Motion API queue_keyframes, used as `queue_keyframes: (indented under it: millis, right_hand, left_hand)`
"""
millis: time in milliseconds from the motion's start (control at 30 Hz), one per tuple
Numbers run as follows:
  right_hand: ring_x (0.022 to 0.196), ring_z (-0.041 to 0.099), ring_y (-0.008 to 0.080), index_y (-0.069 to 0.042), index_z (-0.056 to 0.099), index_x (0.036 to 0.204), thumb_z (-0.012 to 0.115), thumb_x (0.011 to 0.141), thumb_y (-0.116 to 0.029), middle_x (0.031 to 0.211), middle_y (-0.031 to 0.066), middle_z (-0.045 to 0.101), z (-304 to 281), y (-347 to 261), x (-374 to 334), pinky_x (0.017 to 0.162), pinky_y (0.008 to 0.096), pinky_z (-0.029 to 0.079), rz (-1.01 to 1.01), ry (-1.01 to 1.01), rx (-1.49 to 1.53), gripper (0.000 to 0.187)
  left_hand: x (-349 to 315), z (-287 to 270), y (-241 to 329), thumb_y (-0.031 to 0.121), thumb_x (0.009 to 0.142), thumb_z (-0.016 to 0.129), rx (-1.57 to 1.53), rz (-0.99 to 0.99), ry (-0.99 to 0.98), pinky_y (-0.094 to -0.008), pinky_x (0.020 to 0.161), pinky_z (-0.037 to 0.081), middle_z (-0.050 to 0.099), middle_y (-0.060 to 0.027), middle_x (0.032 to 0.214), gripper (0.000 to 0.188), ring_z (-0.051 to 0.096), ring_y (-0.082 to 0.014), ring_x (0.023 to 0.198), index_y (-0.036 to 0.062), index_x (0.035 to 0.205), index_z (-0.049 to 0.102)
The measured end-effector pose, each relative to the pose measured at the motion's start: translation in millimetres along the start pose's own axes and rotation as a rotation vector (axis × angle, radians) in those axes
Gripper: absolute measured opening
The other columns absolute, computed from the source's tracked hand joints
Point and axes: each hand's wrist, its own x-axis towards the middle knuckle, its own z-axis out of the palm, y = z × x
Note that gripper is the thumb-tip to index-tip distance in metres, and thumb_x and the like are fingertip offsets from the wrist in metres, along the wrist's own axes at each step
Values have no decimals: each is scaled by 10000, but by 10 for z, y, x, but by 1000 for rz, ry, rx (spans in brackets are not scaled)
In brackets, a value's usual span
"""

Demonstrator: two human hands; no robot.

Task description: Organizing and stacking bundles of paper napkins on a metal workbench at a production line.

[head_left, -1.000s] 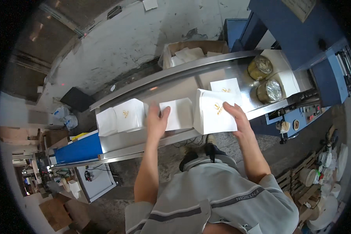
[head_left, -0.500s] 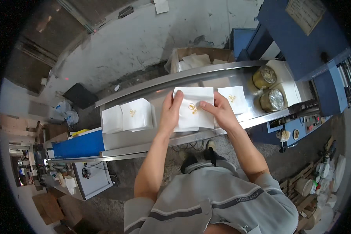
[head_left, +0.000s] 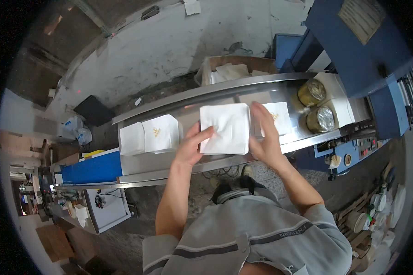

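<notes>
**STACK INVERTED: PLAIN FACE UP**

The white stack (head_left: pixel 225 126) is held over the middle of the table (head_left: pixel 147 166), between the hands. Half a second earlier, a gold mark was shown uppermost and both hands were closed on the stack; now a plain face is presented, so the stack is judged to have been turned over.

The left hand (head_left: pixel 189 147) is clamped on the stack at 8 o'clock, its thumb laid across the top. The right hand (head_left: pixel 267 142) is opened along the 3 o'clock edge; whether that edge is touched cannot be told.

Markings: gold emblems are carried by the printed stack (head_left: pixel 167 137) at 9 o'clock and the pad (head_left: pixel 284 120) at 3 o'clock. A notice (head_left: pixel 361 19) is fixed to the blue machine (head_left: pixel 342 50) at 2 o'clock; its text cannot be read. Lettering is borne by the shirt (head_left: pixel 252 206) on a dark stripe at 5 o'clock.
</notes>
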Motion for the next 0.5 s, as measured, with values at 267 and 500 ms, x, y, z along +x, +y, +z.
queue_keyframes:
  millis: [267, 500]
  right_hand:
    - [1032, 607, 153, 0, 546, 1267, 717, 881, -172, 1157, 83, 655, 163, 367, 442, 901, 311, 488, 565, -229, 607, 456]
    - [1019, 618, 185, 18, 576, 1198, 768, 793, -78, 1112, 104, 674, 447, 1049, 658, 894, 330, 490, 392, -187, 491, 458]
  left_hand:
    - [539, 125, 139, 87, 908, 648, 524, 400, 83, -296, 927, 463, 648, -92, 1156, 409, 610, -159, 1045, -18, 1277, 508]
    - [1066, -260, 225, 84, 797, 731, 899, 356, 183, -314, 844, 506, 663, -108, 1094, 470, 622, -164, 980, -21, 1222, 561]
